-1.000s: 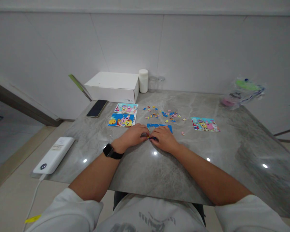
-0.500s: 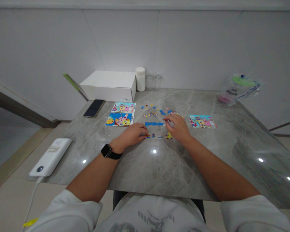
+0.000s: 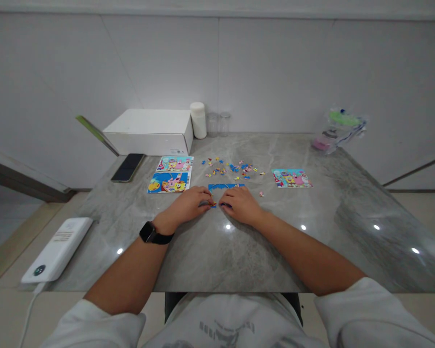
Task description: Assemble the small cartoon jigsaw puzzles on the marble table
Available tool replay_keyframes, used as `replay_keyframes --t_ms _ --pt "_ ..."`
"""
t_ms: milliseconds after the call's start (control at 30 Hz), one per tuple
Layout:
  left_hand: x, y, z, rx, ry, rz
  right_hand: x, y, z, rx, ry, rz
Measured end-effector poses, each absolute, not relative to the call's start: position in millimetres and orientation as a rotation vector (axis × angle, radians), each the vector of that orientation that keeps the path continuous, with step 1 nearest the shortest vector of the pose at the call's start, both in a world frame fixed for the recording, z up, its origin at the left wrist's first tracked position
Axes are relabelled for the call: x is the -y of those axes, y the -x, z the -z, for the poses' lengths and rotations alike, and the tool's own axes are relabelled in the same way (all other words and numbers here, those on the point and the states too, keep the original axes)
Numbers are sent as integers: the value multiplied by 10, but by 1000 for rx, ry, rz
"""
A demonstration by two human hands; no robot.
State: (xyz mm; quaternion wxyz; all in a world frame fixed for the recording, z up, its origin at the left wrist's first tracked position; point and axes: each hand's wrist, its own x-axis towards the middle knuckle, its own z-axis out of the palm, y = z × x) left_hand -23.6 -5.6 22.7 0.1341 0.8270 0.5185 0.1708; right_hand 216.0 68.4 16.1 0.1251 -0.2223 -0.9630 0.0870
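Observation:
My left hand (image 3: 193, 203), with a black watch on its wrist, rests on the table with its fingers closed on a small jigsaw piece (image 3: 213, 205) at the left end of the work. Close beside it, my right hand (image 3: 242, 205) lies low with curled fingers pressed on another small piece, mostly hidden under the fingertips. Just beyond both hands runs a joined blue puzzle strip (image 3: 221, 186), its right part partly covered by my right hand. Several loose jigsaw pieces (image 3: 234, 168) lie scattered behind the strip. One pinkish piece (image 3: 261, 194) sits apart to the right.
Cartoon picture cards (image 3: 169, 182) lie left, and another picture card (image 3: 292, 178) lies right. Farther out are a phone (image 3: 128, 167), a white box (image 3: 148, 130), a white bottle (image 3: 198, 121), glass jars (image 3: 218, 124), a plastic bag (image 3: 339, 130) and a white power bank (image 3: 58, 250) with a cable.
My right hand has moved from the strip's right end down and left, close to my left hand. My left hand stays by the same pieces. The view has shifted slightly.

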Motion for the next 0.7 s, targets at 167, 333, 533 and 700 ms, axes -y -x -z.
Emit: replay_keyframes --t_ms 167,333,533,700 --pt "57 243 -215 -1502 -2389 -511 -716 -2169 -149 2808 680 -234" --pt "62 251 -213 -1495 -2399 -531 -704 -2171 -148 2800 680 -248" --pt "51 263 -196 -1490 -2417 -514 -835 -2239 -172 2701 721 -336" --pt "54 264 -195 -1490 -2402 -534 -1128 -2372 -236 2425 897 -374"
